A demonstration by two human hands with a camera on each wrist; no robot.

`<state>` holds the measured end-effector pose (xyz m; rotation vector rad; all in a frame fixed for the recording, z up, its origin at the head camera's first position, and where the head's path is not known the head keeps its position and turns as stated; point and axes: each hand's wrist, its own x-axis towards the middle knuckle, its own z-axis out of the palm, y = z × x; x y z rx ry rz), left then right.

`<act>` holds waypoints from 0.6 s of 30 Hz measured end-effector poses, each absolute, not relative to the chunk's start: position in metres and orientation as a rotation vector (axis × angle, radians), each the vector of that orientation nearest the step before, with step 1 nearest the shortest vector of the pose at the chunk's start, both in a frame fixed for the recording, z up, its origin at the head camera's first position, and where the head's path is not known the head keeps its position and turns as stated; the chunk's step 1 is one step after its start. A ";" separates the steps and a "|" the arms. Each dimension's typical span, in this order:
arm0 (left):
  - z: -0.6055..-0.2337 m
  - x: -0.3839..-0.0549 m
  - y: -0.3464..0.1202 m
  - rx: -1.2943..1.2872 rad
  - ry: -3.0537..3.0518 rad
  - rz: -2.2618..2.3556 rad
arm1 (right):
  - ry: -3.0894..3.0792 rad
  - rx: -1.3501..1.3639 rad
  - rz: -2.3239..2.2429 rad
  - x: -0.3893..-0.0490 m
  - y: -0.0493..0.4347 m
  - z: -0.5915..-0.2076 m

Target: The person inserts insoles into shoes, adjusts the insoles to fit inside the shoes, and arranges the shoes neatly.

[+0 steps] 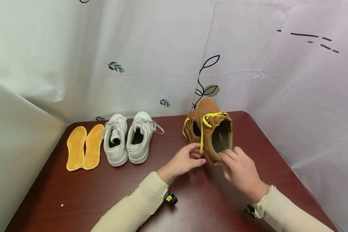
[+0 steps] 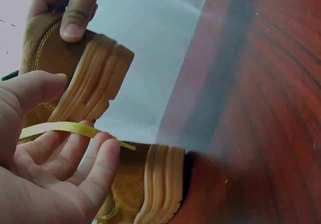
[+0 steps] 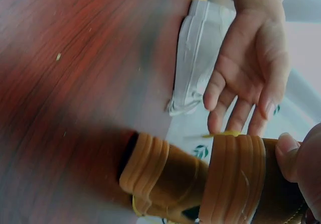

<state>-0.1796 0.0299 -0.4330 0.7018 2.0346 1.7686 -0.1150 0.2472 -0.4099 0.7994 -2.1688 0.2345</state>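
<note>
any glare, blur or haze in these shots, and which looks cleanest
Head view: cleanest, with pale sheen on the table near the bottom edge; left wrist view: a blurred dark band across the tabletop; right wrist view: haze along the table edge, held shoe's upper dim.

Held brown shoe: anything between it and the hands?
Right hand: nothing visible, it grips the brown shoe by the heel. Left hand: only a yellow lace, lying across its fingers beside the shoe.

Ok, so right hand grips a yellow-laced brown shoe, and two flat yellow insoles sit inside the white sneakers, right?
Wrong on the flat yellow insoles: the head view shows both lying on the dark red table, left of the white sneakers. The right hand does grip a yellow-laced brown shoe.
</note>
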 end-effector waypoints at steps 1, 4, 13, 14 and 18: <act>-0.433 -0.179 0.033 0.698 2.035 1.759 | -2.182 0.791 0.227 -0.115 0.250 -0.410; -0.434 -0.176 0.036 0.681 1.981 1.758 | -2.216 0.773 0.217 -0.117 0.256 -0.409; -0.440 -0.168 0.039 0.674 1.828 1.811 | -2.289 0.721 0.166 -0.124 0.265 -0.406; -0.440 -0.168 0.039 0.671 1.832 1.809 | -2.305 0.707 0.170 -0.125 0.266 -0.405; -0.444 -0.168 0.040 0.696 1.863 1.780 | -2.318 0.681 0.187 -0.131 0.272 -0.410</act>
